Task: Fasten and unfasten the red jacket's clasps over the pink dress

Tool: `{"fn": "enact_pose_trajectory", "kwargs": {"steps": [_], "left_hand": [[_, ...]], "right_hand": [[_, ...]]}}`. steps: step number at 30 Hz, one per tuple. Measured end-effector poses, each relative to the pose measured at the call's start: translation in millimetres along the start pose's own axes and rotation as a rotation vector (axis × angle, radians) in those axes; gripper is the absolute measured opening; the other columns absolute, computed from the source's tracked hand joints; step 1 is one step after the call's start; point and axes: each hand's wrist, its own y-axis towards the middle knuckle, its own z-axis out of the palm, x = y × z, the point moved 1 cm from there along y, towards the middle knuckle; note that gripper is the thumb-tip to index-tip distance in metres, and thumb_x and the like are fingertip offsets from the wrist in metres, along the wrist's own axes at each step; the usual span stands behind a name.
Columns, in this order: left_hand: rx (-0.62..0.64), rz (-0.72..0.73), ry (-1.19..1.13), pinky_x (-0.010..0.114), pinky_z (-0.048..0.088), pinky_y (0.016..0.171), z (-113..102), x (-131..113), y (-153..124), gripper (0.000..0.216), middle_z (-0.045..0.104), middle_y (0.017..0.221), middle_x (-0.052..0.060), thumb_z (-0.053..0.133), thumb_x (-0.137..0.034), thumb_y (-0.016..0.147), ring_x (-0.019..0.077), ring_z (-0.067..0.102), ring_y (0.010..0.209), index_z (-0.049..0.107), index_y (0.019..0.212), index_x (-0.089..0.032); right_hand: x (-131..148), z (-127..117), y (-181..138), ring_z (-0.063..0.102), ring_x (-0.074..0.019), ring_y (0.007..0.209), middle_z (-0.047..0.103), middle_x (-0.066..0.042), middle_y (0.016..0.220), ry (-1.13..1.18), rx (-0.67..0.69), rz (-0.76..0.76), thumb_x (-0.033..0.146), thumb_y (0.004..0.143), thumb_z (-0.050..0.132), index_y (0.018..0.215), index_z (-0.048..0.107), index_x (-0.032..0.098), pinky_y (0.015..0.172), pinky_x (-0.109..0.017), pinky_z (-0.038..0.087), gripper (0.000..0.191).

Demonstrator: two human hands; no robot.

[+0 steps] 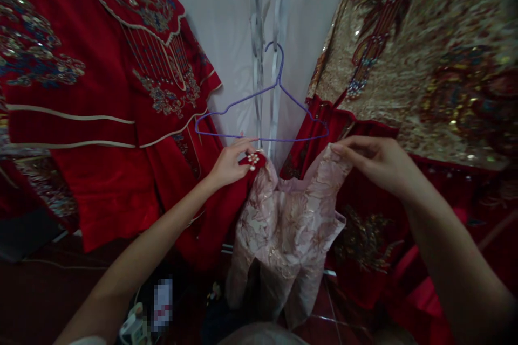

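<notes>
Dress of pale-pink floral brocade (pixel 293 221) hangs below the thin purple hanger (pixel 279 81), at its six o'clock. Left hand (pixel 231 164) and right hand (pixel 378 164) pinch its shoulders; holding them level should prevent twisting

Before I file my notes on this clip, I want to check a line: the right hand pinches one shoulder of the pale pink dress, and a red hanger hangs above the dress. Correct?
Not quite: the hanger is purple, not red, as the head view shows. The right hand does pinch one shoulder of the pale pink dress below it.
</notes>
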Motion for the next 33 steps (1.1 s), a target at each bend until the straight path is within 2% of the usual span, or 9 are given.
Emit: {"fn": "enact_pose_trajectory", "kwargs": {"steps": [3,5,9,12,14,17,20,24,33], "left_hand": [[0.028,0.048,0.116,0.049,0.029,0.105,35.9,2.6,41.9,0.014,0.066,0.099,0.009,0.057,-0.009,0.065,0.0270,0.051,0.119,0.055,0.073,-0.019],[0.018,-0.008,0.128,0.046,0.036,0.097,55.2,13.1,58.4,0.013,0.066,0.095,0.010,0.056,-0.008,0.064,0.0272,0.057,0.109,0.054,0.071,-0.019],[0.038,-0.045,0.019,0.032,0.045,0.075,69.1,22.2,56.8,0.011,0.062,0.076,0.004,0.051,-0.009,0.065,0.0189,0.059,0.077,0.053,0.070,-0.018],[0.127,0.005,-0.148,0.030,0.043,0.074,54.9,19.6,38.9,0.009,0.059,0.074,0.002,0.051,-0.011,0.065,0.0165,0.056,0.076,0.053,0.070,-0.018],[0.169,-0.002,-0.211,0.030,0.043,0.076,37.8,20.3,27.4,0.007,0.059,0.075,0.002,0.051,-0.014,0.066,0.0165,0.055,0.077,0.054,0.071,-0.017],[0.213,-0.015,-0.228,0.031,0.042,0.079,11.0,26.0,16.6,0.009,0.060,0.079,0.004,0.052,-0.017,0.065,0.0176,0.055,0.080,0.055,0.074,-0.017],[0.270,-0.012,-0.242,0.030,0.042,0.080,-8.1,30.8,13.3,0.010,0.060,0.084,0.005,0.054,-0.020,0.066,0.0182,0.056,0.083,0.056,0.075,-0.017],[0.297,-0.047,-0.239,0.030,0.043,0.080,-18.5,27.8,14.7,0.008,0.060,0.083,0.005,0.056,-0.024,0.069,0.0179,0.056,0.081,0.055,0.074,-0.017],[0.337,-0.012,-0.241,0.029,0.042,0.076,-17.3,26.5,18.2,0.011,0.059,0.081,0.005,0.056,-0.028,0.073,0.0164,0.055,0.078,0.057,0.075,-0.016]], "right_hand": [[23.8,4.2,12.8,0.063,-0.0208,0.073,0.070,-0.003,0.080,-0.001,-0.107,-0.083,0.051,0.081,0.056,0.083,0.069,0.026,0.065,-0.032,0.050,0.029],[29.8,3.7,15.3,0.062,-0.0197,0.072,0.068,-0.002,0.079,-0.012,-0.151,-0.100,0.049,0.082,0.055,0.083,0.067,0.025,0.064,-0.031,0.048,0.026],[13.1,-6.4,9.1,0.058,-0.0177,0.070,0.066,-0.003,0.079,-0.042,-0.195,-0.052,0.047,0.081,0.056,0.082,0.066,0.023,0.062,-0.028,0.044,0.026],[-19.5,-18.1,3.5,0.053,-0.0156,0.064,0.063,-0.002,0.073,-0.038,-0.267,0.041,0.046,0.081,0.056,0.082,0.065,0.020,0.059,-0.027,0.040,0.027],[-44.4,-25.7,3.0,0.051,-0.0157,0.062,0.059,-0.001,0.069,-0.067,-0.378,0.093,0.044,0.080,0.056,0.080,0.063,0.020,0.058,-0.028,0.038,0.025],[-75.9,-33.4,7.8,0.051,-0.0182,0.064,0.058,-0.002,0.068,-0.136,-0.527,0.139,0.041,0.078,0.055,0.076,0.060,0.021,0.060,-0.030,0.039,0.021],[-92.5,-36.2,15.2,0.053,-0.0206,0.067,0.060,-0.004,0.071,-0.171,-0.582,0.159,0.042,0.077,0.056,0.078,0.060,0.021,0.062,-0.032,0.041,0.021],[-90.9,-37.2,20.1,0.055,-0.0214,0.069,0.062,-0.005,0.073,-0.149,-0.591,0.132,0.042,0.077,0.056,0.078,0.061,0.021,0.063,-0.033,0.041,0.021],[-57.5,-31.8,21.9,0.053,-0.0182,0.067,0.059,-0.003,0.071,-0.156,-0.540,0.077,0.038,0.078,0.054,0.075,0.059,0.020,0.063,-0.030,0.038,0.019]]}}
